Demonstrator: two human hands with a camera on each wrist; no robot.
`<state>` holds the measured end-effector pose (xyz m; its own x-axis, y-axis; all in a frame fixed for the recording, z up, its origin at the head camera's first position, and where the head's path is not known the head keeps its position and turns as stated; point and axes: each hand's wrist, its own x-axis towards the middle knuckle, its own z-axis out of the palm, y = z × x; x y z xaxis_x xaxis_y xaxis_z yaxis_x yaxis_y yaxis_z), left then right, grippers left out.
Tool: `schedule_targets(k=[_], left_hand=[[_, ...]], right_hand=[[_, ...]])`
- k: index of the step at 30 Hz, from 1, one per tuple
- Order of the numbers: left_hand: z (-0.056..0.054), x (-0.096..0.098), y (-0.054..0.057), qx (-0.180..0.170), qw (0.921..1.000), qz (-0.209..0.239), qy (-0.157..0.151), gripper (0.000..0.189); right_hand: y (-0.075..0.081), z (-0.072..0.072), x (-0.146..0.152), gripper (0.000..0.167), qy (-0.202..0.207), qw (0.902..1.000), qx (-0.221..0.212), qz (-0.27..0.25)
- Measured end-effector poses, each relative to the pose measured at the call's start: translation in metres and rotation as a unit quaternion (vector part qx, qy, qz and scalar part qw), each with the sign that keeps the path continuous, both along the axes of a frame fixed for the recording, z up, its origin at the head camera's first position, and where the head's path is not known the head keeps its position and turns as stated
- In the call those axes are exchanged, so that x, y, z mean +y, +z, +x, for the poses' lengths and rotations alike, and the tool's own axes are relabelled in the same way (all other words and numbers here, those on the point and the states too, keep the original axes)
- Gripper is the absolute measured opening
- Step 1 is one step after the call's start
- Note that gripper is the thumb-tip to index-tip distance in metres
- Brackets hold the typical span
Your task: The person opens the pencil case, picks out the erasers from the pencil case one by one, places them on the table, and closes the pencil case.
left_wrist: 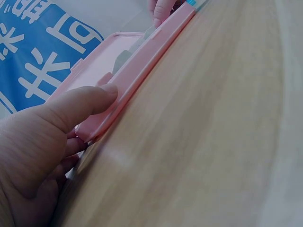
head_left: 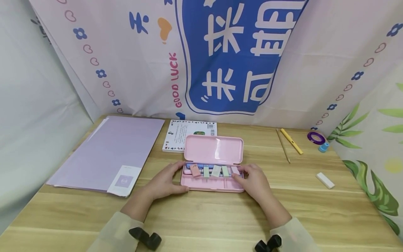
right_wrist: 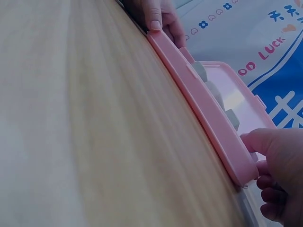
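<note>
A pink pencil case (head_left: 204, 184) lies on the wooden table with its lid (head_left: 214, 148) raised. Pens lie along its back compartment, and several small erasers sit across them: a coral one (head_left: 195, 170), pale green ones (head_left: 206, 171) and a whitish one (head_left: 216, 170). My left hand (head_left: 162, 182) grips the case's left end, thumb on the front wall and fingers behind, as the left wrist view also shows. At the right end, my right hand (head_left: 256, 182) pinches a pale pink eraser (head_left: 234, 170) between thumb and index finger, low over the pens.
Left on the table is a large lilac folder (head_left: 126, 150). Behind the case lies a white booklet (head_left: 174, 134). To the right are a pencil (head_left: 283, 146), a yellow pen (head_left: 291, 141), a purple tape roll (head_left: 316, 138), a blue cap-like piece (head_left: 323, 147) and a white eraser (head_left: 325, 180).
</note>
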<state>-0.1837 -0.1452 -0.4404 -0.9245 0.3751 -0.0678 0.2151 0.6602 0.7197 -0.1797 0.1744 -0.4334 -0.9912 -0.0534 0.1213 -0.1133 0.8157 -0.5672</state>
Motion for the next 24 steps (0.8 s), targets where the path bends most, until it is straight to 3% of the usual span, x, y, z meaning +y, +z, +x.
schedule_targets(k=[7,13,19,24], left_hand=[[-0.001,0.0,-0.002,0.001,1.0,0.006,-0.001,0.095],[-0.001,0.0,-0.002,0.003,1.0,0.005,-0.001,0.095],[0.0,0.001,-0.002,0.003,1.0,0.006,0.0,0.095],[0.001,0.001,-0.001,0.004,1.0,0.005,0.003,0.095]], right_hand=[[0.005,0.003,-0.001,0.032,-0.022,0.999,-0.016,-0.036],[0.012,0.008,0.008,0.03,-0.029,0.9983,-0.004,-0.051],[0.013,0.014,0.038,0.027,-0.045,0.9971,0.039,-0.047],[0.013,0.02,0.072,0.029,-0.084,0.9944,0.053,-0.035]])
